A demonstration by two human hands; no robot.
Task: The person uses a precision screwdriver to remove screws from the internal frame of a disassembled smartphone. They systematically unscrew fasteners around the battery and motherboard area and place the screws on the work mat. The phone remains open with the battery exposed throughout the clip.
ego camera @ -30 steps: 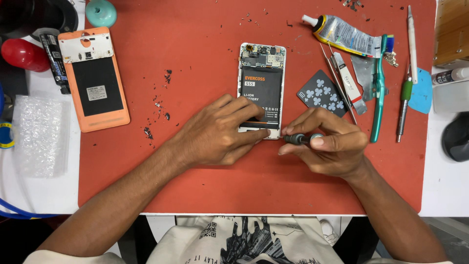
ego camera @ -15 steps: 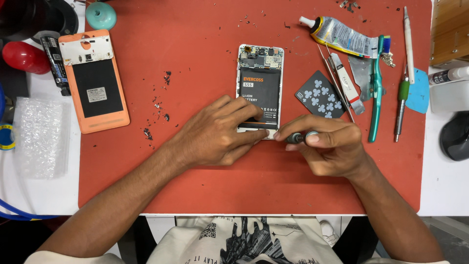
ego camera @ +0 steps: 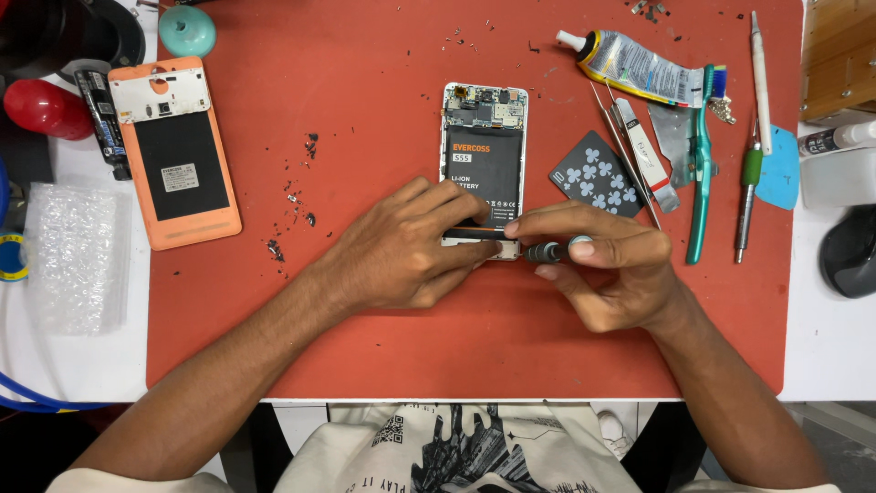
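An opened white phone (ego camera: 484, 137) lies back-up on the red mat (ego camera: 383, 338), its black battery and circuit board exposed. My left hand (ego camera: 401, 251) presses on the phone's lower end, fingers steadying it. My right hand (ego camera: 607, 265) pinches a small dark screwdriver (ego camera: 546, 251) held sideways, its tip at the phone's bottom right corner. The phone's lower edge is partly hidden under my fingers.
An orange phone back cover (ego camera: 173, 151) lies at the left. A playing card (ego camera: 598, 173), glue tube (ego camera: 630, 66), tweezers (ego camera: 643, 151), teal toothbrush (ego camera: 701, 164) and other tools sit at the right. Small debris dots the mat. Bubble wrap (ego camera: 73, 256) rests on the white table.
My right hand has shifted slightly up and turned the screwdriver at the phone's bottom corner. The left hand stays on the phone.
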